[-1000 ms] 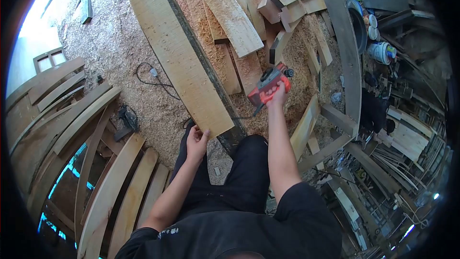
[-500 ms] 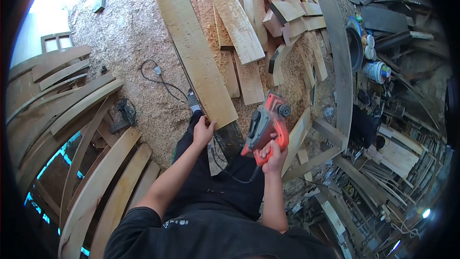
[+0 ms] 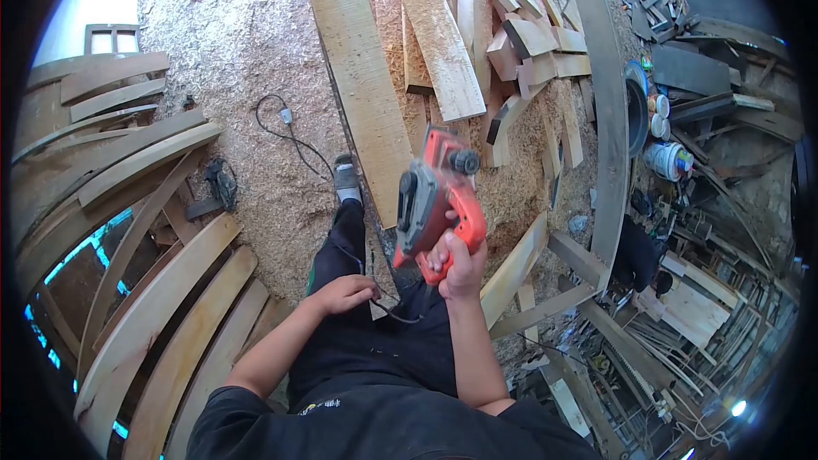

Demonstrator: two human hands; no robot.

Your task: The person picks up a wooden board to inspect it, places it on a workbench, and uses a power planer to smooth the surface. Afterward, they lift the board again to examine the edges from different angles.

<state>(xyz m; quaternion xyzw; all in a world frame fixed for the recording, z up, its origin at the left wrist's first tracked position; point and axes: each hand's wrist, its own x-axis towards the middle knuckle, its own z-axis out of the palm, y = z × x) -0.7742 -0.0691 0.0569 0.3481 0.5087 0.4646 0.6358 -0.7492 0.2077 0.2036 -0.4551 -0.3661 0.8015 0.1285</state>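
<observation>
My right hand (image 3: 460,268) grips the handle of a red and black power planer (image 3: 434,192), lifted and tilted on its side over my lap. A black power cord (image 3: 400,317) runs from the planer's rear towards my left hand (image 3: 348,293), whose fingers are closed on it above my thigh. Beyond the planer lies a long, wide wooden board (image 3: 362,77), its near end partly hidden by the tool. Neither hand touches the board.
Wood shavings (image 3: 247,60) cover the floor. Loose planks (image 3: 439,43) and cut blocks (image 3: 532,38) lie ahead, right of the board. Curved timbers (image 3: 175,315) stand at the left. A long beam frame (image 3: 607,119), buckets (image 3: 665,160) and a person (image 3: 635,255) are on the right.
My left hand has let go of the board's near end and come back to the cord over my thigh. The planer has moved left and forward in my right hand. The view has shifted.
</observation>
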